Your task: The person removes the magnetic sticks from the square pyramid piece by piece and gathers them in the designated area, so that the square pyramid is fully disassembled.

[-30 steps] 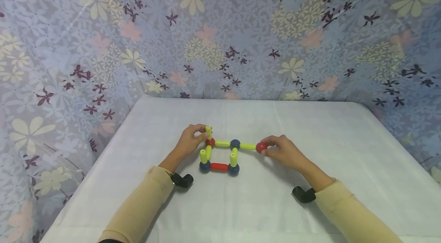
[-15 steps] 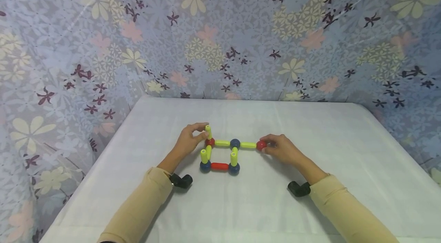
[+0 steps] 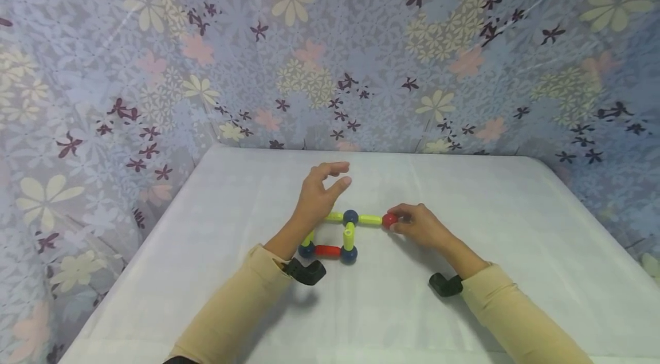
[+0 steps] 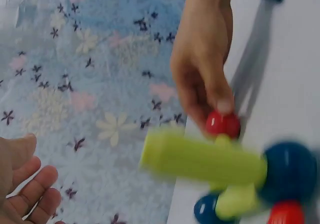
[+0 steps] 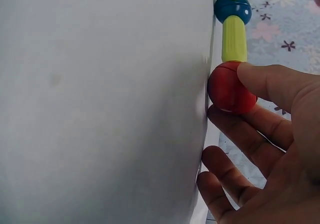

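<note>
- A toy frame of rods and balls (image 3: 340,235) lies flat near the middle of the white table (image 3: 464,306), between the two hands.
- The right hand (image 3: 420,225) sits at the frame's right end, thumb and fingers pinching the red ball (image 3: 389,219) there; the right wrist view shows the ball held against the table.
- A yellow rod (image 3: 370,219) runs left from that ball to a blue ball (image 3: 350,216).
- The left hand (image 3: 319,198) hovers above the frame's left side, fingers loosely spread and thumb apart, gripping nothing and touching nothing.
- Nearer the person, a red rod (image 3: 325,250) joins two blue balls at the frame's front edge.
- Flowered cloth (image 3: 330,49) hangs behind the table.
</note>
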### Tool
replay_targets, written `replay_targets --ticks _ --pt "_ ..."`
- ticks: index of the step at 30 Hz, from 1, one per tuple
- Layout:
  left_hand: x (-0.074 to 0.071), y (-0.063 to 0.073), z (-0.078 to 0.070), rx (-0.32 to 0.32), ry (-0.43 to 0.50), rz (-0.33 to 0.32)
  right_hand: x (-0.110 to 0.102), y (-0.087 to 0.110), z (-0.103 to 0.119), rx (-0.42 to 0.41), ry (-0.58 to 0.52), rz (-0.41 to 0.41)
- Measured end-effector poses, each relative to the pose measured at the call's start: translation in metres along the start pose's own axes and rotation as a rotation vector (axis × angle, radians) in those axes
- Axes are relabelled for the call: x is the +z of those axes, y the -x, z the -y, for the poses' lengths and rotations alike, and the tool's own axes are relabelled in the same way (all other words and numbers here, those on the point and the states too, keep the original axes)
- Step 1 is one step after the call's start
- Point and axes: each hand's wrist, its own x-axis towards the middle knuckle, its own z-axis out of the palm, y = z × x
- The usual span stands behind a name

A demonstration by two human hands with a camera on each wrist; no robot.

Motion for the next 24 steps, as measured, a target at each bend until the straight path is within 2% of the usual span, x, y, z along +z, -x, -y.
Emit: replay_targets --ticks 4,10,15,18,20,24 --pt "0.023 -0.003 -0.003 -0.068 -0.001 0.044 0.001 0.001 0.0 0.009 -0.004 0.001" --pt "0.046 -0.008 0.012 -0.2 -0.021 0.079 0.001 0.002 0.0 -0.021 0.003 -0.014" --pt "0.051 -0.008 0.025 -0.287 -0.077 0.107 0.003 0.001 0.004 -0.021 0.011 -0.014" --pt "0.051 -0.008 0.03 -0.321 -0.159 0.147 0.006 0.0 0.006 -0.033 -0.002 -0.014" --pt "0.049 -0.008 0.033 -0.333 -0.22 0.189 0.008 0.0 0.008 -0.045 -0.009 -0.017" --pt "0.047 -0.007 0.039 -0.33 -0.325 0.318 0.012 -0.001 0.011 -0.087 -0.005 -0.025"
